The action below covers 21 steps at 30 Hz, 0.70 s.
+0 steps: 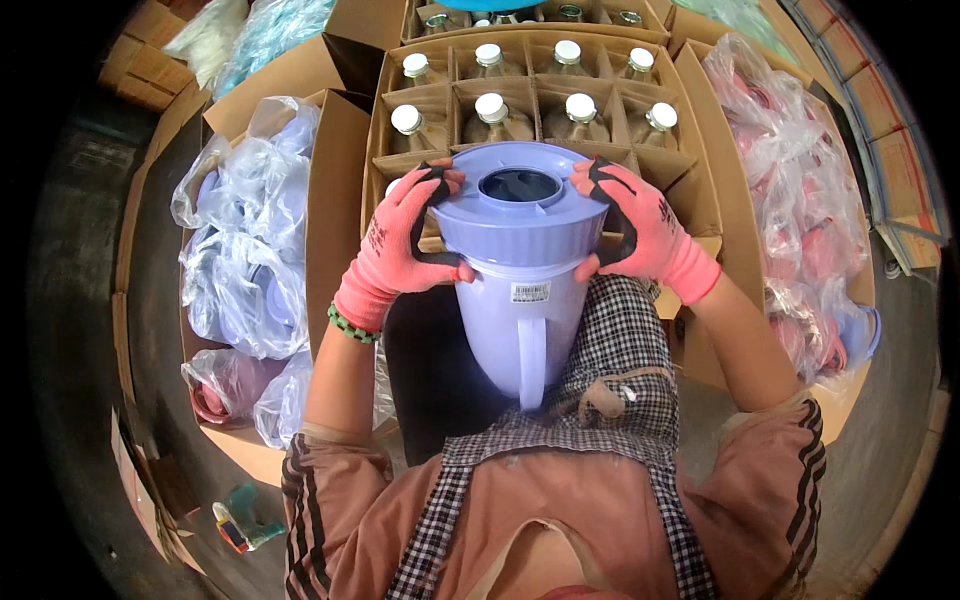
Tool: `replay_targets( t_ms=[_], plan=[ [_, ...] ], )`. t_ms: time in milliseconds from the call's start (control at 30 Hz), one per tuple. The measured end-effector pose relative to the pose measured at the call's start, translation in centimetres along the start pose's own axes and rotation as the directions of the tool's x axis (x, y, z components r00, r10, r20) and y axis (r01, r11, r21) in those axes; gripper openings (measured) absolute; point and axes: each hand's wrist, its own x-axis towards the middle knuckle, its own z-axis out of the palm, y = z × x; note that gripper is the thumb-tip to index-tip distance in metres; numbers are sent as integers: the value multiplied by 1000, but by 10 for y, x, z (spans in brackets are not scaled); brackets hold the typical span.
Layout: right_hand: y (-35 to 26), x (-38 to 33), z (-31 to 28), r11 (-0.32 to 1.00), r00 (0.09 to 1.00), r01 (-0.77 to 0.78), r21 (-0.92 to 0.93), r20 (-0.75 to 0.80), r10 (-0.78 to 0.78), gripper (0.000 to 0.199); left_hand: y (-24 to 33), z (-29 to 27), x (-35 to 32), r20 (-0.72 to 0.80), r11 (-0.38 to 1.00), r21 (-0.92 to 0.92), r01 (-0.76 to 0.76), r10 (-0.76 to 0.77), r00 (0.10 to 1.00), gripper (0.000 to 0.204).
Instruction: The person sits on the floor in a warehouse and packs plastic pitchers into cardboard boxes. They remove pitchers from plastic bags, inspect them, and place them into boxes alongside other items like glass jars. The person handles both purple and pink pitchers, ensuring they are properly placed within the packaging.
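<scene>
Upright over my lap stands a lavender plastic jug (pixel 490 325) with a side handle (pixel 532 362) facing me and a small barcode label. Its wide lavender collar (pixel 520 232) has a round dark opening in the middle. My left hand (pixel 396 238), in a pink glove with dark fingertips, grips the collar's left side, thumb below and fingers over the rim. On the opposite side my right hand (pixel 648 232), gloved alike, holds the rim the same way. Just beyond the jug, a divided cardboard box (pixel 690 190) holds several clear bottles (pixel 490 122) with white caps.
A left carton (pixel 335 215) contains lavender pieces in clear bags (pixel 245 300). Bagged pink pieces (pixel 800 200) fill another carton at right. More cartons stand at the back. On the floor at lower left lies a yellow-and-red item (pixel 230 527) beside clear greenish plastic.
</scene>
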Motion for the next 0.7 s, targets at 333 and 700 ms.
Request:
replay_targets(
  t_ms=[333, 700],
  plan=[
    [-9, -1, -6, 979, 996, 82, -189, 61, -71, 67, 16, 1, 0, 20, 979, 183, -84, 81, 996, 66],
    [69, 14, 55, -263, 869, -216, 940, 308, 387, 57, 33, 39, 16, -308, 766, -461, 448, -612, 729, 59]
  ],
)
